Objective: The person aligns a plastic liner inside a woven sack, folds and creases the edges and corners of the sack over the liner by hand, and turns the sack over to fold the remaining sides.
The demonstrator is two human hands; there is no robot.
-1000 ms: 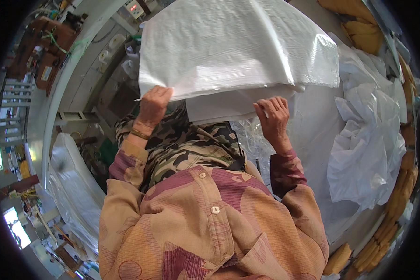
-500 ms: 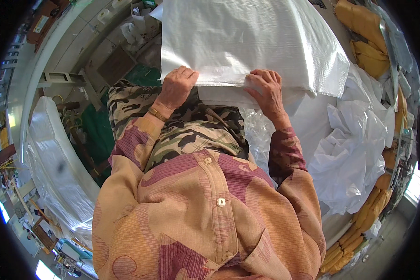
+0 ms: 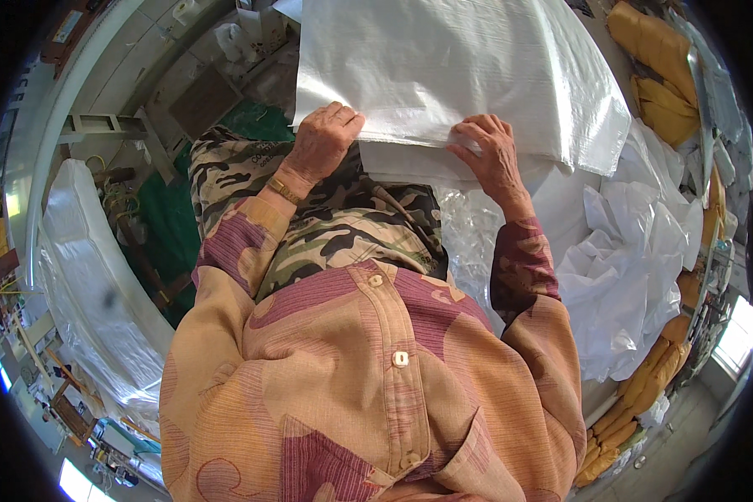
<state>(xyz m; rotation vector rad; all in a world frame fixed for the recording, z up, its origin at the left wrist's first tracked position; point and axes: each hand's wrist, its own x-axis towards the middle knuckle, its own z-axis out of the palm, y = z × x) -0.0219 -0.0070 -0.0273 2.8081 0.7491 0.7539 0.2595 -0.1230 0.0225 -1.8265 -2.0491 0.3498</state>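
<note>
Sheeting of glossy white woven plastic (image 3: 443, 63) spreads across the far middle, its near edge running almost straight from left to right just beyond the person's lap, its far edge out of view. The left hand (image 3: 328, 138), with a gold-coloured band (image 3: 283, 191) at the wrist, grasps that near edge close to the left corner, fingers folded over the top and thumb hidden. The right hand (image 3: 491, 155) has its fingers curled in at the same edge; whether it pinches the plastic cannot be told. Between the two hands a stretch of edge lies bare, and a flat white under-layer (image 3: 418, 163) shows just below it. Room is tight on the near side, where camouflage-patterned cloth trousers (image 3: 343, 238) sit close under the wrists. Left of the sheeting's straight side there is a gap above a dark green sheet (image 3: 171, 238), with a long white bundle in clear plastic (image 3: 96, 268) farther left. On the right, the sheeting's slanting side comes down beside a crumpled heap of white plastic (image 3: 623, 268), leaving little space. Compared with a second ago, the hands are closer together, and the right hand, then apart from the upper sheeting's edge, is now at it; since half a second ago its fingers have curled more.
</note>
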